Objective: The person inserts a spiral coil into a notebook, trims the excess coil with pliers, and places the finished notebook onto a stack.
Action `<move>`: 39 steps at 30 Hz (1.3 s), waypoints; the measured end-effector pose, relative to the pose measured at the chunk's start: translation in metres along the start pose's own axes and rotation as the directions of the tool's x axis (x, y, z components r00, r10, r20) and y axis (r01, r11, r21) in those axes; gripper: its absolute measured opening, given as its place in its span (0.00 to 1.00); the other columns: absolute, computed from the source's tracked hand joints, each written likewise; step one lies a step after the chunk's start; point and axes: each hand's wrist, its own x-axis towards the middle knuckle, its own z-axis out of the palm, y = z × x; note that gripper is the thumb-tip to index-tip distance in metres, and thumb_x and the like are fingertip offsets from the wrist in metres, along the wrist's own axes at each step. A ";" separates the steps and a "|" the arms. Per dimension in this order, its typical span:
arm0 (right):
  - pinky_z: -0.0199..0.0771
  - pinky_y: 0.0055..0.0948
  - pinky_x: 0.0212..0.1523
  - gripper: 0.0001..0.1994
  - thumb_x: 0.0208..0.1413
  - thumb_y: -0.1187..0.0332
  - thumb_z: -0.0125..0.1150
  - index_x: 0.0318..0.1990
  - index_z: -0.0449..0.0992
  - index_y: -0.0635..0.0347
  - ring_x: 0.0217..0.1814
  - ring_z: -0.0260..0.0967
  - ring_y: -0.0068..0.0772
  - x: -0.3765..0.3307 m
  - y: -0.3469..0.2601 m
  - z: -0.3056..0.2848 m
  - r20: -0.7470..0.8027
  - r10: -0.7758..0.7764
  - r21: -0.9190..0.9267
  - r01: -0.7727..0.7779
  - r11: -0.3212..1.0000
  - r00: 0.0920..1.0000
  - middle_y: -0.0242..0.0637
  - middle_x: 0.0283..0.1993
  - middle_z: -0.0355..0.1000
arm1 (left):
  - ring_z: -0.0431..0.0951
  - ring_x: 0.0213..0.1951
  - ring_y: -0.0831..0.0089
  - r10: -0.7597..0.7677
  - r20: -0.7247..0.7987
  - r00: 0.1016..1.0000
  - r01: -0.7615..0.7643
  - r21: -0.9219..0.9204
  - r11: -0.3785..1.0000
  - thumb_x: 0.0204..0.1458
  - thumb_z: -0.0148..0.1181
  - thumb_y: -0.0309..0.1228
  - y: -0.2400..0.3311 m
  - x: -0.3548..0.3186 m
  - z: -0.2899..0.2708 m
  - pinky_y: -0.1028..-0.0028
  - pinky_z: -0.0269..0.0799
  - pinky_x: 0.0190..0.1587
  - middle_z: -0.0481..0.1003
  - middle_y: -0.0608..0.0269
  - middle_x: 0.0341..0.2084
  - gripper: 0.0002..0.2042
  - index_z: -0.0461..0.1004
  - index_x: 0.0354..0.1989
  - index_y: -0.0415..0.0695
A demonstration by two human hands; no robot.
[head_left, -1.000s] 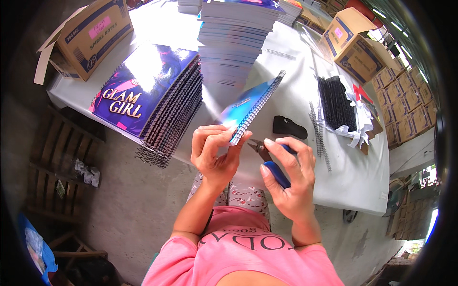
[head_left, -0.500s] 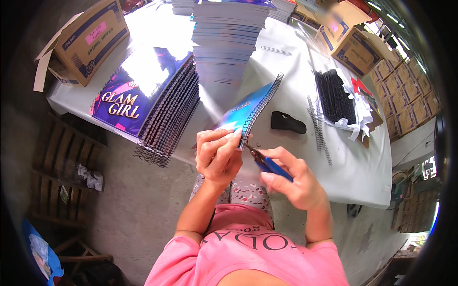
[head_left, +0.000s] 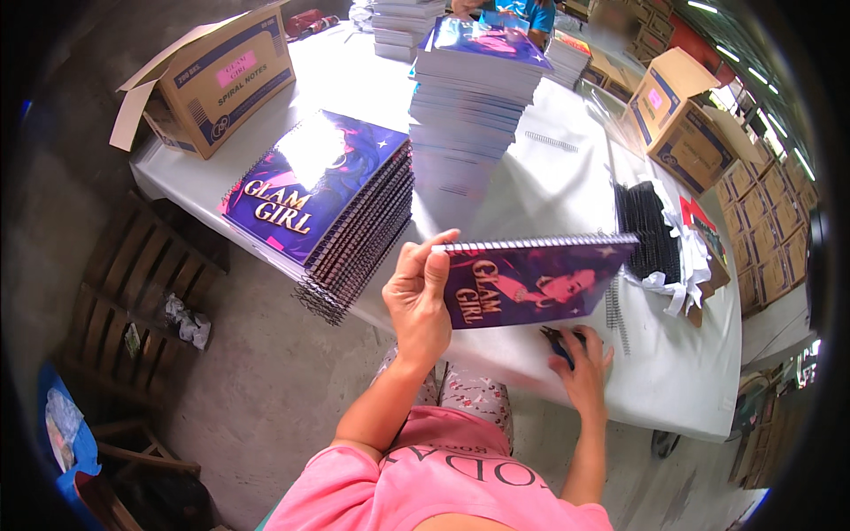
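My left hand [head_left: 420, 296] grips a purple spiral-bound notebook [head_left: 531, 280] by its left edge and holds it up above the table's near edge, cover facing me, wire binding along the top. My right hand [head_left: 584, 367] lies on the white table [head_left: 549, 186] just below the notebook, fingers over blue-handled pliers [head_left: 560, 342]. To the left lies a slanted stack of bound purple notebooks [head_left: 332, 212]. Behind it stands a tall stack of unbound notebooks [head_left: 474, 97].
A bundle of black wire spirals [head_left: 648, 228] lies on white paper at the right. Loose spirals [head_left: 551, 142] rest on the table. Open cardboard boxes stand at the far left [head_left: 212, 80] and far right [head_left: 680, 119]. A wooden pallet [head_left: 133, 301] leans under the table's left side.
The notebook was tilted edge-on while both hands worked at its binding with the pliers. Now my left hand holds it flat-on with the cover showing, and my right hand has dropped to the table.
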 end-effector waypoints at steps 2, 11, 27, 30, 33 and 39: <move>0.46 0.52 0.63 0.33 0.47 0.49 0.63 0.59 0.64 0.53 0.62 0.55 0.45 0.008 0.001 0.000 -0.268 -0.003 0.389 0.111 0.914 0.963 0.43 0.58 0.58 | 0.71 0.34 0.84 -0.075 0.064 0.995 0.083 -0.127 0.988 0.57 0.54 0.33 0.012 -0.006 0.006 0.83 0.68 0.41 0.67 0.70 0.31 0.15 0.72 0.44 0.32; 0.76 0.50 0.38 0.37 0.49 0.64 0.66 0.63 0.50 0.56 0.40 0.72 0.44 0.083 -0.076 -0.037 -0.354 0.188 0.891 0.391 -0.232 0.916 0.40 0.50 0.65 | 0.63 0.34 0.85 0.177 0.135 0.975 -0.144 -0.224 0.964 0.59 0.48 0.23 0.091 -0.015 0.005 0.85 0.58 0.39 0.62 0.68 0.36 0.09 0.69 0.46 0.35; 0.70 0.22 0.45 0.17 0.47 0.69 0.64 0.45 0.75 0.64 0.42 0.71 0.24 0.296 -0.322 -0.191 -0.208 -0.885 0.825 0.560 0.070 0.417 0.36 0.40 0.75 | 0.68 0.54 0.70 0.350 -0.233 0.907 -0.183 0.530 0.828 0.58 0.53 0.37 0.105 0.112 -0.150 0.74 0.59 0.57 0.70 0.55 0.49 0.19 0.67 0.55 0.39; 0.72 0.23 0.35 0.18 0.39 0.64 0.68 0.38 0.79 0.67 0.33 0.71 0.21 0.282 -0.381 -0.179 0.161 -0.978 0.601 0.773 0.201 0.130 0.36 0.33 0.77 | 0.69 0.49 0.75 0.295 -0.242 0.924 -0.164 0.445 0.880 0.59 0.50 0.29 0.095 0.112 -0.157 0.79 0.61 0.54 0.71 0.59 0.47 0.15 0.67 0.53 0.36; 0.71 0.25 0.41 0.15 0.43 0.61 0.69 0.38 0.81 0.59 0.39 0.72 0.24 0.290 -0.401 -0.143 0.143 -0.990 0.552 0.829 0.086 0.007 0.35 0.38 0.77 | 0.71 0.46 0.76 0.221 -0.291 0.931 -0.159 0.223 0.962 0.62 0.42 0.30 0.086 0.117 -0.151 0.79 0.63 0.51 0.72 0.60 0.44 0.14 0.68 0.51 0.35; 0.61 0.33 0.61 0.27 0.54 0.53 0.59 0.57 0.68 0.59 0.61 0.62 0.33 0.305 -0.297 -0.098 -0.272 -0.775 0.752 0.629 0.200 0.571 0.41 0.57 0.67 | 0.72 0.46 0.72 0.313 -0.327 0.892 -0.261 0.191 0.946 0.62 0.35 0.51 0.086 0.118 -0.158 0.73 0.65 0.54 0.71 0.55 0.44 0.28 0.65 0.52 0.36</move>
